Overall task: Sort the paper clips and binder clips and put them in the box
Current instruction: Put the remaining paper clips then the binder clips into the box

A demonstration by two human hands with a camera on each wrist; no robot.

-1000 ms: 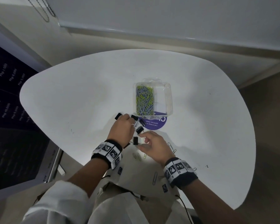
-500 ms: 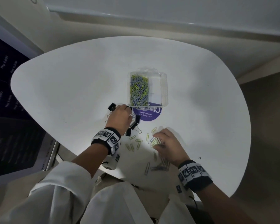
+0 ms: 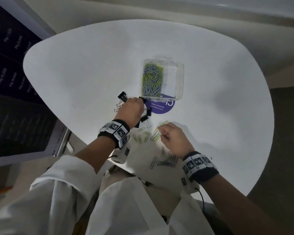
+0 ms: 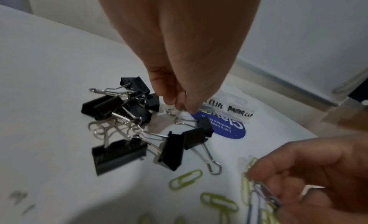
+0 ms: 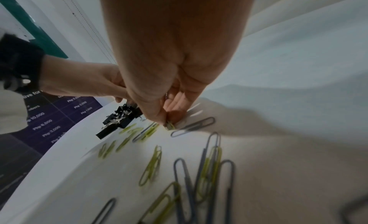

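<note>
Both hands picking loose clips off the table, box waiting beyond.

Nearest, paper clips [image 3: 166, 162] lie loose on the table [image 3: 75, 73]; the right hand [image 3: 174, 139] pinches a few. Beyond, the left hand [image 3: 131, 110] pinches a wire handle in the binder clips [image 4: 119, 111] pile. Farthest, the box [image 3: 180, 82] holds paper clips on its left side only. Tangled handles could drag extra binder clips along; the thin pinched paper clips could slip.

White rolled sleeves [image 3: 61, 180]; black wristbands [image 3: 113, 133] carrying checkered marker tags, thin black cables.
</note>
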